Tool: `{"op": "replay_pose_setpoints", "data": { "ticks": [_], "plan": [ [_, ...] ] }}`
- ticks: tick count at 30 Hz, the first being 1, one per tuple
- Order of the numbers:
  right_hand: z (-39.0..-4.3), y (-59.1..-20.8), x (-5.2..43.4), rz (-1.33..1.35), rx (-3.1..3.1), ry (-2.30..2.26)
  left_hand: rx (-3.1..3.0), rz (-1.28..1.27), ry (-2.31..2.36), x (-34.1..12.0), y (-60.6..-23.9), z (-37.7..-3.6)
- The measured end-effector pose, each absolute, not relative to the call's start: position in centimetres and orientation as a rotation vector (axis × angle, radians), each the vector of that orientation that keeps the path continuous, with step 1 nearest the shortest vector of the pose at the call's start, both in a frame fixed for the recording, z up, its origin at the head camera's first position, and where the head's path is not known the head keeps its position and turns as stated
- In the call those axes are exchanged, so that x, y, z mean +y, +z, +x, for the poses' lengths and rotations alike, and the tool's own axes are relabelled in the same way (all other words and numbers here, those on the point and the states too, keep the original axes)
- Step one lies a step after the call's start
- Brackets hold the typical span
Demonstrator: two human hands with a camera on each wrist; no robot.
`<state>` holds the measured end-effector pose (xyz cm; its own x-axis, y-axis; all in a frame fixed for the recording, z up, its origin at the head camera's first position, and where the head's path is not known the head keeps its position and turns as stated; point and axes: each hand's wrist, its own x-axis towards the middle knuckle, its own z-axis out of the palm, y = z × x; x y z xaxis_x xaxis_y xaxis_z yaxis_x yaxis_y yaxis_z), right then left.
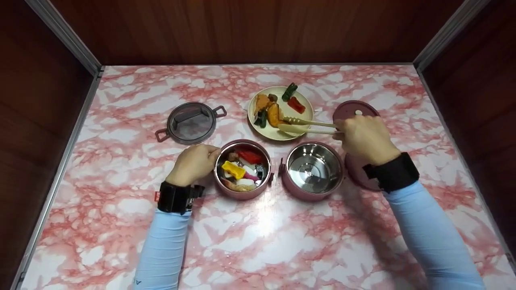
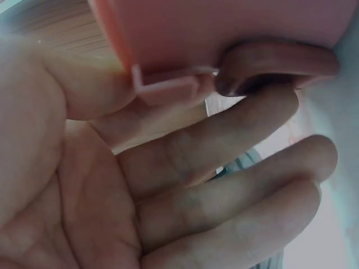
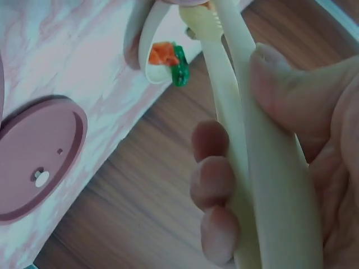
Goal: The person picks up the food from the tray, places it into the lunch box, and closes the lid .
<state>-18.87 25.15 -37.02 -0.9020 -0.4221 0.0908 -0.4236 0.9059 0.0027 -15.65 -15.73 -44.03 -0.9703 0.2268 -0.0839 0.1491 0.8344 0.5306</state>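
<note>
My left hand point(image 1: 193, 164) holds a pink pot point(image 1: 242, 195) at its left side, thumb and index finger pinching near the handle point(image 2: 280, 61), the other fingers reaching out below. Inside that pot lie several pieces of toy food, with a yellow piece point(image 1: 233, 169) on top. My right hand point(image 1: 366, 137) grips cream-coloured tongs point(image 1: 314, 130), fingers curled round one arm and thumb on the other. The tongs' tips are over the cream plate point(image 1: 285, 108), right at a yellow-orange food piece point(image 1: 273, 115). A red piece point(image 1: 296, 104) and a green piece point(image 1: 290, 92) also lie there.
A second pink pot point(image 1: 309, 196) with a shiny steel inside stands right of the first. Left of the plate lies a lid point(image 1: 191, 124) with two side handles. Pink round lids point(image 1: 350, 105) lie under and beside my right hand. Wooden walls point(image 1: 258, 32) border the marbled table.
</note>
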Motion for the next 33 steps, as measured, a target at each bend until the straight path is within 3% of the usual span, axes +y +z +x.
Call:
{"op": "replay_pose_setpoints", "data": {
  "ticks": [7, 12, 18, 24, 33],
  "plan": [
    [-18.9, -36.4, 26.0, 0.615, -2.991, -0.01, 2.954, 0.337, 1.122, -13.9, -41.7, -13.9],
    [-18.6, -36.4, 27.5, 0.551, -3.018, 0.107, 2.672, 0.448, 1.538, -7.8, -40.9, -10.5],
    [-18.4, -36.2, 28.5, 0.535, -3.017, 0.165, 2.526, 0.521, 1.497, -0.3, -43.0, -7.2],
    [-18.7, -36.0, 29.9, 0.482, -3.072, 0.19, 2.674, 0.52, 1.445, 2.6, -45.5, -7.3],
    [-19.2, -36.6, 31.7, 0.4, -3.134, 0.445, 2.445, 0.321, 1.884, 4.0, -47.2, -7.9]
  ]
}}
